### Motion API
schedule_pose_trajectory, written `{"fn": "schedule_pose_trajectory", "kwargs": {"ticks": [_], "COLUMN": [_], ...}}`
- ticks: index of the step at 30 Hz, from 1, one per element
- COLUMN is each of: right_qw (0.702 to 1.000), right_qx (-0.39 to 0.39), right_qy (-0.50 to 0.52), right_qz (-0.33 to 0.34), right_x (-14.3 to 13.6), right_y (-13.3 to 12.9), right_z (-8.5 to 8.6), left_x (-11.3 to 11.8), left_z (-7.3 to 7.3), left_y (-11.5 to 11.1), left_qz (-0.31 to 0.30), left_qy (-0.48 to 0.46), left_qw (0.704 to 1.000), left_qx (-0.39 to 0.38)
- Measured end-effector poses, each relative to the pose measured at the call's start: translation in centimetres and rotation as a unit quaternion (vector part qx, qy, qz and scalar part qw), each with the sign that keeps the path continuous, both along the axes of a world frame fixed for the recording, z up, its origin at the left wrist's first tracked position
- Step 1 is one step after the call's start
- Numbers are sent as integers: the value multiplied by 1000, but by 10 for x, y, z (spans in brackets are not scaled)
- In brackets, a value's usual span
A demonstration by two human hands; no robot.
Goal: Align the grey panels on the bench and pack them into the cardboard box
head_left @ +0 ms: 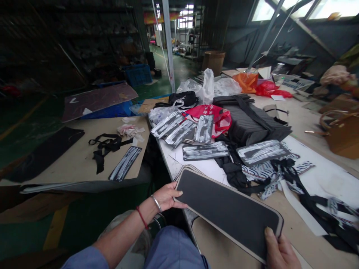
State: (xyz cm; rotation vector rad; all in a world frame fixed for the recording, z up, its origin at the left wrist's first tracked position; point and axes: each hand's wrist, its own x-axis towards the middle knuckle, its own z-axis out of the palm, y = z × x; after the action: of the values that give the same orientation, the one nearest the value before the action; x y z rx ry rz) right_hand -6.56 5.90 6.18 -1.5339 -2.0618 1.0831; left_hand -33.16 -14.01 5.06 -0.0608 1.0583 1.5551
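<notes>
A long black rectangular panel [224,209] with rounded corners and a beige edge spans between my two hands, tilted over the table's near edge. My left hand [168,197] grips its left end, thumb on top. At the lower right corner, my right hand [280,249] pinches it with the thumb on its face. More edges show behind its upper left corner, so other panels may lie under it. Beyond it lie black panels streaked with white, such as one panel [206,150] in the middle and another panel [263,151] to the right.
A stack of dark grey panels [246,123] stands behind, near a red plastic bag [224,121]. Black and patterned strips [260,173] lie tangled on the right. A brown handbag [343,132] sits far right. Another table [81,149] on the left bears black straps [105,149].
</notes>
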Motion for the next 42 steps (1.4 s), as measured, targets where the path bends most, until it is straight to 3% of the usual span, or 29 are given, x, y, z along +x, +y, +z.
{"fn": "schedule_pose_trajectory", "kwargs": {"ticks": [7,11,15,23,29,32,35,39,42], "right_qw": [999,998,996,999,995,989,985,985,985], "right_qx": [-22,-29,-41,-23,-15,-39,-44,-50,-58], "right_qy": [-29,-63,-84,-37,-98,-137,-156,-151,-148], "right_qz": [11,14,9,0,-30,-42,-52,-63,-70], "right_x": [-17,-21,-22,-32,-37,-36,-36,-38,-38], "right_y": [-1,2,2,-1,0,1,2,3,2], "right_z": [-20,-33,-37,-37,-37,-34,-31,-28,-28], "left_x": [-43,-60,-66,-71,-73,-77,-80,-72,-59], "left_z": [-6,-10,-15,-17,-21,-17,-17,-23,-30], "left_y": [16,33,41,44,44,41,35,23,17], "left_qz": [-123,-162,-161,-150,-138,-158,-148,-91,-56], "left_qy": [49,69,110,147,153,221,352,510,565], "left_qw": [990,982,973,970,966,935,875,815,790], "left_qx": [-46,-75,-120,-120,-154,-228,-296,-260,-232]}}
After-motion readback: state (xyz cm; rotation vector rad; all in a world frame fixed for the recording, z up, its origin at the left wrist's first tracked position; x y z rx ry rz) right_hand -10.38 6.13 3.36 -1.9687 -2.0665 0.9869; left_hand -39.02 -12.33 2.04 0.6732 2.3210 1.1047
